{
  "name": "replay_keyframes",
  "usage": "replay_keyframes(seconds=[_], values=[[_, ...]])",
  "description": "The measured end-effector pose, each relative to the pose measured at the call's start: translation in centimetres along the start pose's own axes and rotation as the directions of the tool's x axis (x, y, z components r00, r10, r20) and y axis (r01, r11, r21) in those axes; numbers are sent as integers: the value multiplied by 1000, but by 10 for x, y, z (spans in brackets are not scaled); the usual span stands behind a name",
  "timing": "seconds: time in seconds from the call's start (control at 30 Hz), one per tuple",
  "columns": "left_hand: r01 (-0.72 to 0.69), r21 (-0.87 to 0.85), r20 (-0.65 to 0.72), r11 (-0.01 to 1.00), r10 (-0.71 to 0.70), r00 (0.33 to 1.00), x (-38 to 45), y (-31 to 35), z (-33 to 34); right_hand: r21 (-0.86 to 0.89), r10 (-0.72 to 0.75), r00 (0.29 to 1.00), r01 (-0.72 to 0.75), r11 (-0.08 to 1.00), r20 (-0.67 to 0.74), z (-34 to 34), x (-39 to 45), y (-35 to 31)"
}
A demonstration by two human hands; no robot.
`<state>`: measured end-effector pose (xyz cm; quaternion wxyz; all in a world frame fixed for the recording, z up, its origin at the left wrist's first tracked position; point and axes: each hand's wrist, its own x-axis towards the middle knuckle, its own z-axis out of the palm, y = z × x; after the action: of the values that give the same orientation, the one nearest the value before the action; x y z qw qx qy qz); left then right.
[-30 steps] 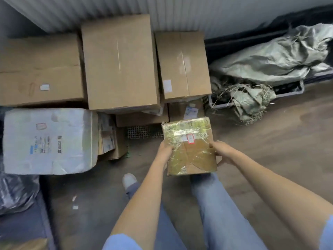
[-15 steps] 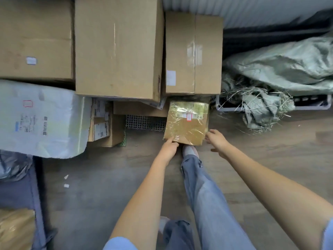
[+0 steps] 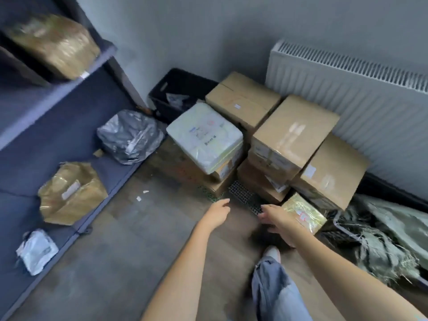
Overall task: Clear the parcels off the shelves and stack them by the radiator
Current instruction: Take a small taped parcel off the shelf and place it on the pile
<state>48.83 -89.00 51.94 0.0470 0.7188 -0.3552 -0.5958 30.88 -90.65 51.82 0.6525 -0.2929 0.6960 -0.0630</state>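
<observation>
A small tape-wrapped brown parcel (image 3: 305,213) lies on the floor against the cardboard boxes (image 3: 294,133) stacked below the white radiator (image 3: 361,93). My right hand (image 3: 281,218) hovers open just left of that parcel, not holding it. My left hand (image 3: 216,212) is open over the floor, empty. On the blue shelves (image 3: 58,144) at the left remain a brown taped parcel (image 3: 71,192), a silver bag (image 3: 129,136), a small white bag (image 3: 37,251) and a brown parcel (image 3: 55,45) on the upper shelf. A white wrapped parcel (image 3: 205,135) tops the stack.
A black crate (image 3: 176,89) stands in the corner behind the boxes. A grey tarp with straw (image 3: 379,237) lies on the floor at the right. My leg and shoe (image 3: 273,253) are below the hands. Bare wooden floor (image 3: 129,246) lies between shelves and stack.
Both hands have let go of the small taped parcel, which now lies against the boxes. The view has swung left, bringing the shelves into sight.
</observation>
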Motion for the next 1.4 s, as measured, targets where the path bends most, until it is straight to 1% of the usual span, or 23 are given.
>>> replay_keyframes(seconds=[0.1,0.17,0.2,0.27,0.33,0.4,0.47,0.53,0.6,0.7,0.73,0.83,0.9,1.0,1.03,1.13,1.17,1.27,1.33,1.4], values=[[33,-182,-65,983,-45,997,-102,-72,-69,-116,-113,982,131,985,151,93,-60,-33],[43,-275,-174,960,-94,980,-178,-127,-126,-167,-174,944,226,960,279,166,-106,-54],[41,-307,-257,951,-124,958,-218,-154,-156,-179,-195,918,269,946,346,203,-132,-64],[-5,-400,-445,916,-189,875,-298,-204,-209,-213,-207,852,343,915,481,276,-186,-83],[-107,-483,-600,869,-239,763,-377,-246,-251,-241,-204,763,427,871,613,344,-241,-96],[-200,-519,-695,831,-274,665,-444,-284,-281,-241,-214,664,524,817,717,406,-293,-106],[-260,-541,-741,800,-307,598,-496,-320,-302,-218,-226,575,600,770,786,462,-335,-117],[-296,-570,-755,766,-348,555,-531,-355,-315,-190,-223,494,654,732,840,516,-367,-125],[-328,-594,-758,734,-375,533,-549,-390,-329,-181,-197,423,700,691,884,567,-391,-130],[-375,-615,-763,694,-404,504,-561,-436,-356,-205,-131,351,768,607,927,637,-415,-139],[-388,-616,-768,686,-412,491,-564,-449,-369,-211,-114,338,782,586,934,661,-420,-143],[-433,-641,-762,634,-455,461,-577,-489,-417,-251,-57,329,809,531,942,730,-435,-159],[-415,-656,-751,630,-492,440,-593,-512,-453,-272,-12,321,823,499,947,776,-447,-170],[-409,-652,-758,638,-540,366,-619,-549,-500,-252,-1,285,851,461,959,845,-468,-183],[-416,-656,-755,630,-553,353,-626,-562,-510,-247,1,276,857,452,961,867,-475,-184],[-436,-700,-710,566,-615,343,-642,-606,-528,-255,71,248,876,410,966,926,-491,-169],[-463,-704,-698,539,-645,311,-647,-624,-533,-250,96,230,886,391,968,945,-496,-160],[-571,-637,-696,517,-704,139,-665,-675,-557,-226,111,199,899,376,974,1000,-516,-133],[-607,-618,-674,500,-735,81,-677,-708,-577,-216,96,193,904,369,976,1038,-534,-117],[-633,-591,-682,500,-729,61,-689,-745,-603,-197,77,181,912,360,980,1078,-554,-103]])
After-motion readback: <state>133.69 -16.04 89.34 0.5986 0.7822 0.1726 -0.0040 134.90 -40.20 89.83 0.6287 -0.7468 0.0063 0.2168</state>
